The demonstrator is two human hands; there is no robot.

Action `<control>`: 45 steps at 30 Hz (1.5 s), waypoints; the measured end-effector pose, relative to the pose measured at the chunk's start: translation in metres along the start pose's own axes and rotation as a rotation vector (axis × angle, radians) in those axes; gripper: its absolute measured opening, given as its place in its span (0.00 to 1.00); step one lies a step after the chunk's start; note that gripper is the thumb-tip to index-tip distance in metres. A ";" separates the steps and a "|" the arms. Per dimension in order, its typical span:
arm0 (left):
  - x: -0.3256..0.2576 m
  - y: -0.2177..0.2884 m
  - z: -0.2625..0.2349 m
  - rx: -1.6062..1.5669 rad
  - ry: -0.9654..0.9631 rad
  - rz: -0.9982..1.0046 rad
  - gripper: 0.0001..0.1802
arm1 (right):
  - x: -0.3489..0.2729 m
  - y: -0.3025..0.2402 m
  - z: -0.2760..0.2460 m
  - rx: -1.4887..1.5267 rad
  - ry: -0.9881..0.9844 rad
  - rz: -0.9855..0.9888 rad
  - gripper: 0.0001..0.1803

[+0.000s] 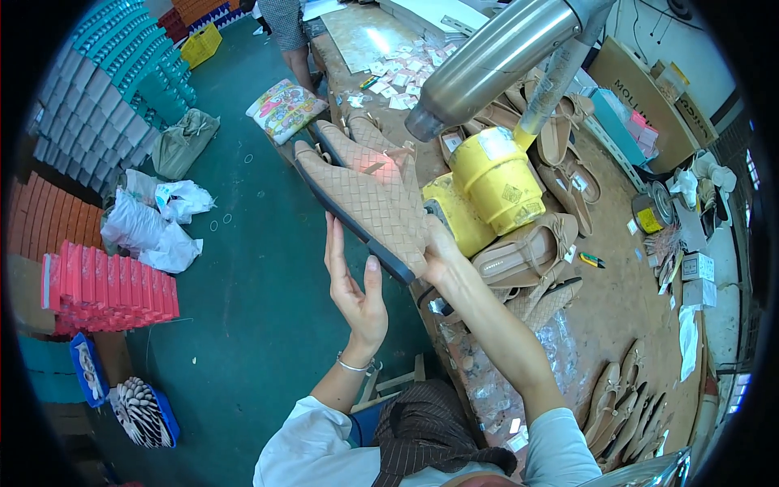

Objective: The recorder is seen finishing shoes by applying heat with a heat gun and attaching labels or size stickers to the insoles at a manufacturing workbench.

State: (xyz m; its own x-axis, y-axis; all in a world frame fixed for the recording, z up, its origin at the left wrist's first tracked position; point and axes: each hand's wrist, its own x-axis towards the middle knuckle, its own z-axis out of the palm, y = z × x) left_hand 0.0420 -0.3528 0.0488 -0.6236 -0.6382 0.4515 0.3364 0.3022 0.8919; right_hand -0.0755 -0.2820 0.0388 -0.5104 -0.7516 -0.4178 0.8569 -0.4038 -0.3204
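Note:
A beige woven flat shoe (369, 199) with a dark sole is held tilted over the table's left edge. My right hand (442, 250) grips its near end, the fingers partly hidden behind it. My left hand (357, 300) has its fingers stretched out, with the fingertips close to or touching the sole; I cannot tell which. More beige woven footwear (363, 131) shows just behind the shoe. A reddish glow falls on the woven upper. To the right are a metal cylinder (487, 69), pointing down toward the shoe, and a yellow rounded housing (497, 183).
Beige flats with bows (531, 252) lie on the brown worktable (617, 300), with more shoes (617, 402) at its near right. Small white cards (402, 77) are scattered at the far end, where a person (284, 32) stands. Pink stacks (114, 284) and white bags (154, 223) stand left.

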 end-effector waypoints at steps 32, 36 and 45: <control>0.048 -0.029 0.004 -1.447 -0.226 -1.094 0.28 | -0.286 0.044 -0.140 -0.812 0.831 -0.818 0.14; 0.052 -0.018 0.034 -1.651 -0.160 -1.218 0.32 | -0.310 0.034 -0.152 -0.788 0.964 -0.865 0.13; -0.051 0.017 -0.021 -0.840 -0.775 -1.092 0.36 | -0.413 0.022 -0.202 -0.828 1.394 -1.109 0.12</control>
State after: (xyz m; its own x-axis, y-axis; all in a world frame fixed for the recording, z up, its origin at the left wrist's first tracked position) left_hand 0.0945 -0.3300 0.0398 -0.9233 0.3042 -0.2345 -0.3825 -0.6725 0.6336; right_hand 0.1394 0.1250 0.0329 -0.7545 0.6515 0.0798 0.1457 0.2848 -0.9475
